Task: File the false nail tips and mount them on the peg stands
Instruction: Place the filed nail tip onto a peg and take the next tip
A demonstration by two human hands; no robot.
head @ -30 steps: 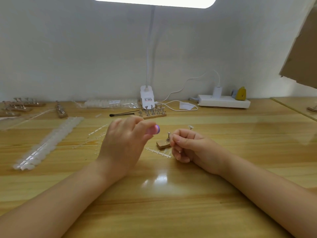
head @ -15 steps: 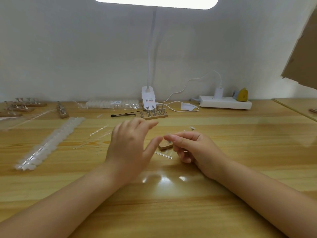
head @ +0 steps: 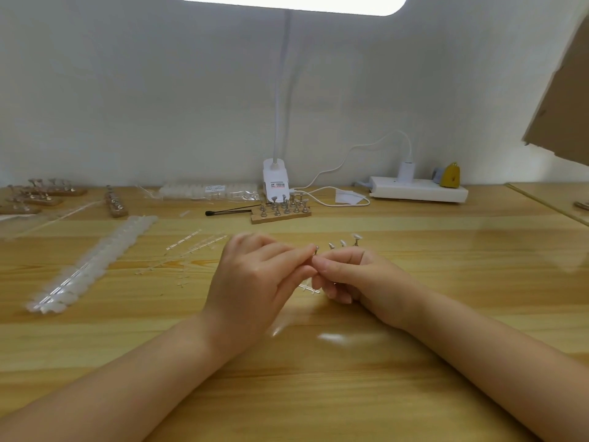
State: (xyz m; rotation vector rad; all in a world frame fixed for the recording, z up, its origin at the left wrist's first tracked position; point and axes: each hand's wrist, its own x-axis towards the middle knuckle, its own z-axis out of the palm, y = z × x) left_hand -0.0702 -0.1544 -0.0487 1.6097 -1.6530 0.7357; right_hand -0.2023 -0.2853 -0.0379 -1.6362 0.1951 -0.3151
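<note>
My two hands meet at the middle of the wooden table (head: pixel 318 393). My left hand (head: pixel 255 282) reaches right, and its thumb and forefinger pinch the nearest metal peg (head: pixel 316 249) just under its head. My right hand (head: pixel 360 275) is curled round the small peg stand (head: pixel 342 243); its base is hidden, and three more pegs stick up behind the knuckles. Whether a nail tip lies between the fingertips is too small to tell. A long strip of clear nail tips (head: pixel 89 266) lies at the left.
Empty clear sprues (head: pixel 191 247) lie left of my hands, a short piece (head: pixel 309 289) under them. Behind stand a wooden peg stand (head: pixel 280 212), a black brush (head: pixel 228 212), a bag of tips (head: pixel 210 191), the lamp clamp (head: pixel 275 183), a power strip (head: pixel 417 188). More stands (head: pixel 41 194) sit far left.
My left hand held a small purple thing a second ago, then opened; now it has moved right and pinches the peg. My right hand has closed over the stand's base.
</note>
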